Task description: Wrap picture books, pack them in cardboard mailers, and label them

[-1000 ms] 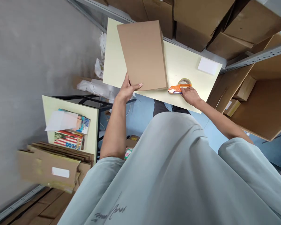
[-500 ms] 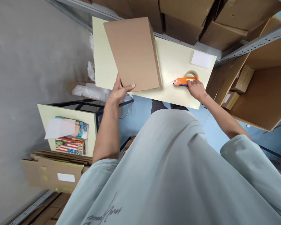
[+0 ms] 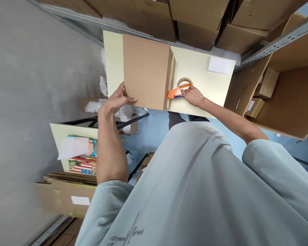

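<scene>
Cardboard box [image 3: 146, 73] found on pale tabletop [image 3: 113, 61], nine o'clock side. Left hand [image 3: 116, 99], part-spread, holds its eight o'clock corner. Right hand [image 3: 193, 95], fingers curled, grips orange tape dispenser [image 3: 175, 92], tip at the box's four o'clock edge. White paper [image 3: 219, 65]: dispenser's two o'clock.

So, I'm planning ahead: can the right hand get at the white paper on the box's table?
Probably yes: the white paper lies unobstructed, though the right hand holds the tape dispenser.
</scene>
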The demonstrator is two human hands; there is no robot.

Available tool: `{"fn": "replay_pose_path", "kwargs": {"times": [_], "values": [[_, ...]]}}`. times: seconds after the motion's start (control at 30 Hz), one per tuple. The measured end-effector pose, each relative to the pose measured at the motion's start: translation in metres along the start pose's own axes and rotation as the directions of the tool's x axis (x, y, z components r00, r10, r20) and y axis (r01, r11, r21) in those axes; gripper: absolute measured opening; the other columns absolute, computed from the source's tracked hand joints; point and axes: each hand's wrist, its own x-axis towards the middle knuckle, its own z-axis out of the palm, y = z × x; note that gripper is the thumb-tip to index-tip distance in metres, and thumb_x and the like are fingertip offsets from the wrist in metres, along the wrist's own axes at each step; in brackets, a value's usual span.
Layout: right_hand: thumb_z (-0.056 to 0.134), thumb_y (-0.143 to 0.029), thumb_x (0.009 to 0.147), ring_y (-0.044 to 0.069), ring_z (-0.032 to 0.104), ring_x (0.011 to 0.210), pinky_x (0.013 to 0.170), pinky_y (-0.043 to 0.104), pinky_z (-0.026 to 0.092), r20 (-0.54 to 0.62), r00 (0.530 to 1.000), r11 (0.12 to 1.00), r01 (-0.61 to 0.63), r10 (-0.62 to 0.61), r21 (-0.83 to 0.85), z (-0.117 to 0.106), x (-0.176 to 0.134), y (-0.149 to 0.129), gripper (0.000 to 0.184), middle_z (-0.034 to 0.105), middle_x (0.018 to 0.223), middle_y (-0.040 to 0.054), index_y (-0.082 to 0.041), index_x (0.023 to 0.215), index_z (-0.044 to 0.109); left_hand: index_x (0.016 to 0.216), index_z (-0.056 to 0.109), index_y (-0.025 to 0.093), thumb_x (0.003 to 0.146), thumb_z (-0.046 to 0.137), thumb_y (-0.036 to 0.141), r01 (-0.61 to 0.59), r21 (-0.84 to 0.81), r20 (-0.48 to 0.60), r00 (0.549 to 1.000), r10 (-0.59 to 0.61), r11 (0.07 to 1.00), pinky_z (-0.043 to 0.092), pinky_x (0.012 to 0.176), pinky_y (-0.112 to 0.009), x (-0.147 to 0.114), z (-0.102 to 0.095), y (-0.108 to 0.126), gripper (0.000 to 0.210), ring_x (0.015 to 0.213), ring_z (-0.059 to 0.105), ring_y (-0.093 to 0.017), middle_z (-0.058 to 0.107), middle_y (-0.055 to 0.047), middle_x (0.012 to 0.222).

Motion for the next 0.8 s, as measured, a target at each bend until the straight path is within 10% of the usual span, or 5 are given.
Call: {"fn": "replay_pose_path", "kwargs": {"times": [0.1,0.27,0.37,0.6,0.8], "values": [[0.029,0.0,0.11,0.035,0.081,0.119,0.116,0.049,0.049,-0.016,1.0,1.0,0.016,-0.015,0.025,0.005,0.005,-0.026,0.057,0.085,0.129,0.0258,0.002,0.159,0.057,0.175,0.049,0.017,0.081,0.081,0.017,0.076,0.207,-0.317,0.948,-0.006,0.975,0.018,0.15,-0.074,0.008,0.023,0.009,0.099,0.174,0.043,-0.044,0.057,-0.019,0.178],[0.027,0.0,0.109,0.036,0.079,0.117,0.111,0.05,0.046,-0.011,1.0,0.998,0.0,0.001,0.069,0.013,0.005,-0.053,0.056,0.083,0.125,0.0277,0.005,0.153,0.061,0.187,0.032,0.016,0.113,0.046,0.018,0.226,0.175,-0.746,0.666,-0.021,0.958,-0.016,0.143,-0.077,0.021,0.096,0.022,0.076,0.187,-0.006,-0.037,0.022,-0.018,0.198],[0.025,0.0,0.109,0.037,0.079,0.117,0.112,0.05,0.046,-0.024,1.0,0.993,-0.014,0.017,0.114,0.017,0.0,-0.051,0.057,0.083,0.128,0.0295,0.005,0.153,0.061,0.188,0.032,0.017,0.117,0.045,0.028,0.181,0.203,-0.746,0.665,0.033,0.962,-0.013,0.145,-0.076,0.018,0.112,0.024,0.072,0.185,-0.024,-0.035,0.017,-0.016,0.199],[0.028,-0.001,0.11,0.034,0.079,0.115,0.114,0.047,0.049,-0.005,0.998,0.99,0.063,-0.063,0.125,0.024,-0.038,-0.015,0.052,0.085,0.125,0.0272,-0.001,0.146,0.066,0.187,0.032,0.025,0.111,0.053,0.038,0.15,0.214,-0.644,0.764,0.024,0.965,0.009,0.146,-0.082,0.006,0.102,0.022,0.08,0.187,-0.01,-0.037,0.015,-0.012,0.2],[0.037,-0.006,0.112,0.031,0.079,0.107,0.11,0.044,0.052,0.068,0.998,0.998,0.005,-0.009,0.067,0.023,-0.076,0.043,0.043,0.087,0.117,0.0235,-0.006,0.139,0.071,0.187,0.031,0.028,0.111,0.049,0.03,0.102,0.151,-0.652,0.758,0.022,0.983,0.007,0.145,-0.085,0.001,0.107,0.031,0.079,0.188,-0.008,-0.037,0.025,-0.014,0.198]]}}
